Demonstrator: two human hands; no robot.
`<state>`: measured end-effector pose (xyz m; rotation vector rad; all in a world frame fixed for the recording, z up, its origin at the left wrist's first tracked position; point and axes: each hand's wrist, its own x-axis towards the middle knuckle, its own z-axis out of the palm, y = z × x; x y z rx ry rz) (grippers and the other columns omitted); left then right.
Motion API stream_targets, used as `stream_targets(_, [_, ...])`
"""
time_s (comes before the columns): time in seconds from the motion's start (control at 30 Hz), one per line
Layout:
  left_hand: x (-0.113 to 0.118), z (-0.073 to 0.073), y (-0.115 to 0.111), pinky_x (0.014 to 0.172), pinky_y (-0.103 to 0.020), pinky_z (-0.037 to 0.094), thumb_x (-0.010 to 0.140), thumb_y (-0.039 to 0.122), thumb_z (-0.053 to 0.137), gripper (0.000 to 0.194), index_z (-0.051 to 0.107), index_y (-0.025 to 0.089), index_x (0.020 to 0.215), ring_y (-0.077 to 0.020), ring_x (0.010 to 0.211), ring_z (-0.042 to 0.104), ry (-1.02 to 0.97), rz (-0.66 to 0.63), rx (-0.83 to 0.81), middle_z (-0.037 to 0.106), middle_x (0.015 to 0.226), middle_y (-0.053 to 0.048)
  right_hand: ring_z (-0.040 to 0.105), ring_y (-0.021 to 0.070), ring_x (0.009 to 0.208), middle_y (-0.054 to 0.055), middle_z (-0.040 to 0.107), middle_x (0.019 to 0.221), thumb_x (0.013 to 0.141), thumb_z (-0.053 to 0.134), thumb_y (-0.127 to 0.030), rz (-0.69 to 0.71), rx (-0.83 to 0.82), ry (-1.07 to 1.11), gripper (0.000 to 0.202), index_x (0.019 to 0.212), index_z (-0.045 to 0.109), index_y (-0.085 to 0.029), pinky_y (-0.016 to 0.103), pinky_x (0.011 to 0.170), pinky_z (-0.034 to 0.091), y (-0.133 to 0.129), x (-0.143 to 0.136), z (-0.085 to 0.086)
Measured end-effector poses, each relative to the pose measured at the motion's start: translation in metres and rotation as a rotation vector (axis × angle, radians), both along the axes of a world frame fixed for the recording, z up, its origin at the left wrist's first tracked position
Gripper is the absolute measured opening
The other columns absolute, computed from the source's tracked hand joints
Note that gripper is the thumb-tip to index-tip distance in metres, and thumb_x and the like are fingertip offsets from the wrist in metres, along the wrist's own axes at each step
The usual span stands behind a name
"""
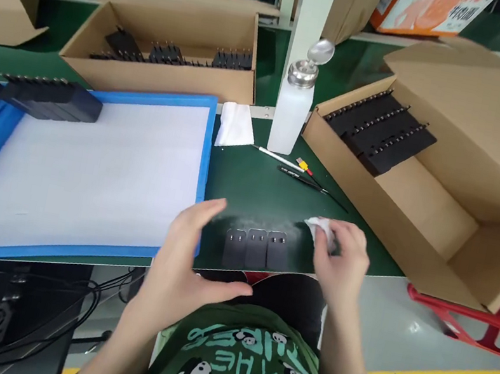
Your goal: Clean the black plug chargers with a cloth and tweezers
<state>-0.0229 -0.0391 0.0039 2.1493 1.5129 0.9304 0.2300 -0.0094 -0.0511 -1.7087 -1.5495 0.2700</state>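
Observation:
Three small black plastic blocks, each with metal pins on top, sit side by side at the table's front edge. My left hand hovers at their left, thumb and fingers spread wide with nothing between them. On the right, my right hand pinches a crumpled white wipe, apart from the blocks. Behind them lie a white-handled stick tool, black tweezers and a thin cable with a yellow tip. A white pump bottle stands upright with its metal lid flipped up.
A blue-rimmed white tray on the left carries a row of black blocks. An open carton at right and another carton behind hold more blocks. A folded white cloth lies by the bottle. A red stool stands right.

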Motion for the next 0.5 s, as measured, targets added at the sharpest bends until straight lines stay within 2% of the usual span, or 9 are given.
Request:
stream_targets(0.1, [-0.018,-0.007,-0.010,0.114,-0.043,0.045,0.081,0.054,0.077,0.087,0.034,0.028,0.152,-0.0292,0.142,0.047,-0.174,-0.002,-0.105,0.048,0.151,-0.013,0.067,0.0214,0.091,0.008,0.063,0.103,0.095,0.060,-0.033,0.028,-0.020,0.156,0.013,0.090,0.065,-0.022,0.032,0.066,0.054,-0.019,0.011,0.016])
stream_targets(0.2, [-0.017,-0.013,-0.010,0.116,-0.038,0.045,0.082,0.045,0.079,0.088,0.031,0.028,0.154,-0.0256,0.144,0.046,-0.120,-0.101,-0.182,0.048,0.153,-0.010,0.068,0.0172,0.080,0.006,0.066,0.101,0.091,0.068,-0.028,0.036,-0.114,0.361,0.006,0.090,0.067,-0.022,0.028,0.060,0.052,-0.037,0.015,0.023])
stream_targets(0.27, [-0.011,-0.012,-0.004,0.115,-0.034,0.045,0.083,0.043,0.079,0.090,0.029,0.025,0.155,-0.0231,0.142,0.048,-0.068,-0.153,-0.181,0.049,0.152,-0.010,0.067,0.0157,0.074,0.004,0.069,0.095,0.087,0.073,-0.023,0.015,-0.169,0.457,0.012,0.098,0.070,-0.024,0.027,0.061,0.053,-0.045,0.013,0.024])
stream_targets(0.37, [0.003,-0.006,0.007,0.118,-0.032,0.041,0.085,0.041,0.077,0.088,0.028,0.020,0.155,-0.0218,0.143,0.047,0.017,-0.238,-0.138,0.050,0.152,-0.010,0.067,0.0159,0.076,0.002,0.069,0.090,0.085,0.072,-0.015,0.048,-0.117,0.439,0.020,0.102,0.070,-0.026,0.028,0.062,0.052,-0.051,0.007,0.024])
stream_targets(0.5, [0.024,0.000,0.019,0.122,-0.042,0.032,0.088,0.038,0.074,0.069,0.044,0.014,0.146,-0.0276,0.139,0.049,0.160,-0.268,0.005,0.061,0.141,-0.010,0.062,0.0156,0.081,0.003,0.063,0.092,0.084,0.067,-0.005,0.214,-0.027,0.281,0.022,0.093,0.073,-0.024,0.028,0.063,0.049,-0.046,-0.001,0.033])
